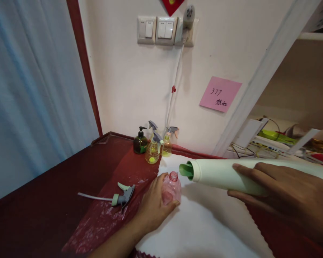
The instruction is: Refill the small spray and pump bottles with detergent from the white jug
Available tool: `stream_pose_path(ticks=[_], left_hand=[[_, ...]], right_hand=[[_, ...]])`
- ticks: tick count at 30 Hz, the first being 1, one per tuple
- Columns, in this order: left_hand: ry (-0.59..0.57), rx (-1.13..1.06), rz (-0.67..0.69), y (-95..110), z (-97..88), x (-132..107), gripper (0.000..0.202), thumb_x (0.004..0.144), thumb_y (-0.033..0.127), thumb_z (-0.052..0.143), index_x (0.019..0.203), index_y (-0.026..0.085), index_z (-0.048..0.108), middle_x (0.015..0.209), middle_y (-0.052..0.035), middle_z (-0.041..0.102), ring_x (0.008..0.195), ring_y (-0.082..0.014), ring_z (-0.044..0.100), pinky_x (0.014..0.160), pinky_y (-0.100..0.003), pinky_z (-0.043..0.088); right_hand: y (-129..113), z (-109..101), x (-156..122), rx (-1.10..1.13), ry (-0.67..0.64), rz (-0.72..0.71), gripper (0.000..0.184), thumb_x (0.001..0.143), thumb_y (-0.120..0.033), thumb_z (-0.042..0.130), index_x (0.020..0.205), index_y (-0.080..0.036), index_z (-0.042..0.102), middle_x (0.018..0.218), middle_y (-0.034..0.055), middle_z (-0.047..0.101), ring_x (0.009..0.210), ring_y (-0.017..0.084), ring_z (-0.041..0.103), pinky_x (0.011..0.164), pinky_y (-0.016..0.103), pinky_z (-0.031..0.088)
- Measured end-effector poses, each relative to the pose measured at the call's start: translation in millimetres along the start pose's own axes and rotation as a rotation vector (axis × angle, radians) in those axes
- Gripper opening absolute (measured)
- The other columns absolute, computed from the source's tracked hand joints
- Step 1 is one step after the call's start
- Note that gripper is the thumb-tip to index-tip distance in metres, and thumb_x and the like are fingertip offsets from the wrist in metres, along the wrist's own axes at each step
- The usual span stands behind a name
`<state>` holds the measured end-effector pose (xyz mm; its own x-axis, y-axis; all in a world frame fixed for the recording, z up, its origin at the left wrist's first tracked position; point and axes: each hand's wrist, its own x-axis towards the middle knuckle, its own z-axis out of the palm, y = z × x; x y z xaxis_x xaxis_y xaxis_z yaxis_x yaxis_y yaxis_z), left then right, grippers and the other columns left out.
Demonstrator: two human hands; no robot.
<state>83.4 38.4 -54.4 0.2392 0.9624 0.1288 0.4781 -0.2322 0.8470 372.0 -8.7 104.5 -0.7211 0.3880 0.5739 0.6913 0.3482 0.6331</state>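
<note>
My left hand [153,208] is wrapped round a small clear pink bottle [174,190] that stands uncapped on a white sheet [210,222]. In my right hand [282,193] lies a long pale green container [218,173], tipped nearly level. Its darker green spout [186,170] points left, just above and beside the bottle's open neck. A thin trickle of clear liquid seems to run between spout and neck. Left of my left hand, a grey and green spray trigger head [125,197] with a long white dip tube rests on red plastic film.
Against the wall stand a dark pump bottle [140,143] and yellowish spray bottles [153,152]. A white cord [174,77] hangs from the socket behind them. Blue curtain [37,89] borders the left; cluttered shelves [285,139] are at right.
</note>
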Motion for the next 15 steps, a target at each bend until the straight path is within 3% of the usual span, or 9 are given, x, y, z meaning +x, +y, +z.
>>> stream_pose_path(ticks=[15], left_hand=[[0.013,0.001,0.026,-0.5,0.2,0.0,0.078,0.076,0.032,0.072,0.146,0.024,0.039,0.154,-0.0126,0.049,0.144,-0.0296,0.043,0.121,-0.046,0.032]], right_hand=[[0.4,-1.6,4.1,-0.011,0.026,-0.016,0.031,0.107,-0.042,0.04,0.108,-0.016,0.058,0.071,0.0097,0.072,0.048,0.026,0.069,0.046,0.034,0.048]])
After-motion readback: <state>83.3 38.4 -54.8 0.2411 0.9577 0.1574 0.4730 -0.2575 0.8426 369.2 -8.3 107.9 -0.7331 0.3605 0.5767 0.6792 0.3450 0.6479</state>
